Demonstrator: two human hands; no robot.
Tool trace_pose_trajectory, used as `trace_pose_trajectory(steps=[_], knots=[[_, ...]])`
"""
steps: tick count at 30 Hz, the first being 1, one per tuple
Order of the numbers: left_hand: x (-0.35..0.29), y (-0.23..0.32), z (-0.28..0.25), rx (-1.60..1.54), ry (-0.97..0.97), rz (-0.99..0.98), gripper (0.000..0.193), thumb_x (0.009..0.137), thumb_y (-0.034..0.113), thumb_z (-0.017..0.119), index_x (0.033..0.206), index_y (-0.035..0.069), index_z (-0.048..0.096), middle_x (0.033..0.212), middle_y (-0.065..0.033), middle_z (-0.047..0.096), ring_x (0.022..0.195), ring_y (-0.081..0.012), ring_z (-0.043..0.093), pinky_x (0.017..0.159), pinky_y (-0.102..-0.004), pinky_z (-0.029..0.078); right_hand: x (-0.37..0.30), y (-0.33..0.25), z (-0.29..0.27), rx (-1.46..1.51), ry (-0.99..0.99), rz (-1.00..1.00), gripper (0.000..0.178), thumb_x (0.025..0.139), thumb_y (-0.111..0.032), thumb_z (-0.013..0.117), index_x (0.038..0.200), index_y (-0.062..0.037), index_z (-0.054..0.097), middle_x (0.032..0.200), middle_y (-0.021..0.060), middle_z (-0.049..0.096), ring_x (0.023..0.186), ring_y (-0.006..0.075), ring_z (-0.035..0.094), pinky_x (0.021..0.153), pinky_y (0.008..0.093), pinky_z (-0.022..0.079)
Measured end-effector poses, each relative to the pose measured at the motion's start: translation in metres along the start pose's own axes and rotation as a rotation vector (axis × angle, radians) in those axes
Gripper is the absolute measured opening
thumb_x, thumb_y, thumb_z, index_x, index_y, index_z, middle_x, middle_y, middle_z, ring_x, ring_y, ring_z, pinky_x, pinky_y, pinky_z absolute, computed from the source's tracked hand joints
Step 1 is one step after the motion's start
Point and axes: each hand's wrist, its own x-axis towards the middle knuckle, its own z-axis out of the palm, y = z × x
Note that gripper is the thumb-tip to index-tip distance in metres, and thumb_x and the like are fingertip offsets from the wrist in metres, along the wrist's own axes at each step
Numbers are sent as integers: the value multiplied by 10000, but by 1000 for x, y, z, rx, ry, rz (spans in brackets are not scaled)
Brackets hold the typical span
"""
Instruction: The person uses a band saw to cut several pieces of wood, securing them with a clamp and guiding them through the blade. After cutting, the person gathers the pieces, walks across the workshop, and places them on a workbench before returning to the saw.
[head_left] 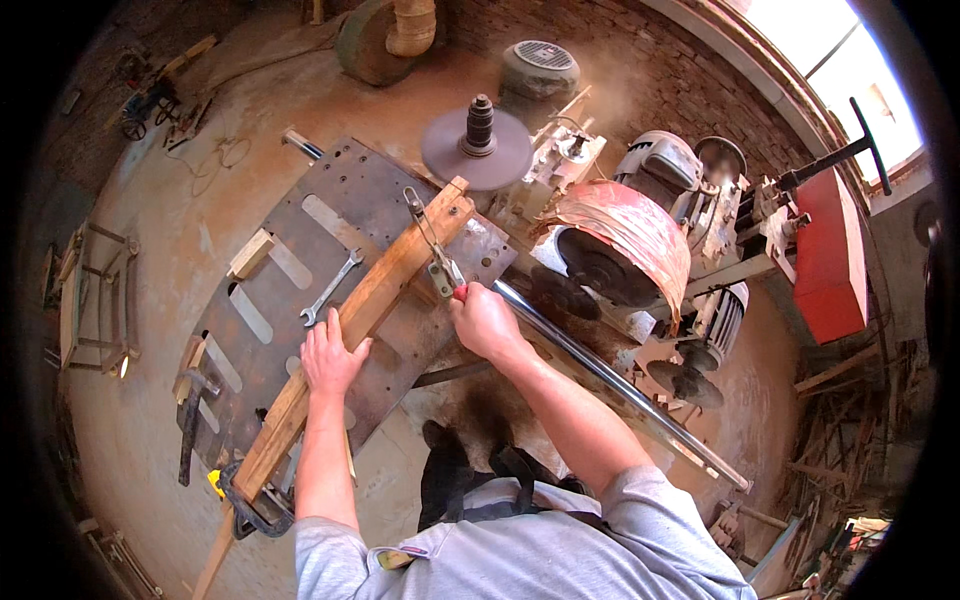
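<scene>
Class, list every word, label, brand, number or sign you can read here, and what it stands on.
No readable text anywhere.
Small tag on the grey shirt: too small to read.
Spanner: any marking is too small to read.
Wooden beam: no lettering visible.

Wooden beam point(394, 272) slanted across plate point(368, 178); metal clamp point(441, 279) alongside.

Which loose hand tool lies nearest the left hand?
The silver steel wrench, just beyond the left hand; the dark-handled hammer lies farther away, at the left edge of the flat metal table.
</scene>
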Motion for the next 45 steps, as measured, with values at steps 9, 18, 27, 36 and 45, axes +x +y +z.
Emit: trace_pose_trajectory(steps=[9,18,27,36,45], knots=[[19,-24,4,9,-14,-13,838,649,475,809,1326,62,536,964,-92,571,932,-273,582,747,-426,484,18,-28,5,19,-30,-2,289,896,-241,597,1016,17,655,951,270,679,952,419,655,840,487,515],[57,-71,3,-8,-70,-46,849,663,502,799,1339,69,522,980,-102,568,950,-277,577,778,-436,475,61,-70,28,3,-56,-7,317,893,-244,538,990,38,647,956,274,679,959,425,653,854,489,509],[104,-120,-10,-122,-263,-38,751,879,441,624,1454,34,362,1084,-186,576,1022,-383,562,847,-496,463,110,-107,36,-133,-170,-55,295,919,-212,486,1070,34,546,988,295,665,978,432,644,872,490,501],[159,-166,-17,-311,-508,-333,504,968,457,465,1265,69,585,1156,-220,648,1076,-355,625,884,-472,479,116,-146,11,-281,-328,29,316,942,-197,407,1119,36,529,1024,277,664,909,403,673,772,488,536],[98,-168,-129,-1632,-145,-788,323,889,159,601,1168,9,532,1015,-135,649,864,-227,671,770,-364,551,112,-115,23,-185,-237,-69,352,953,-247,500,1167,31,528,1066,282,653,988,424,644,823,471,515]])
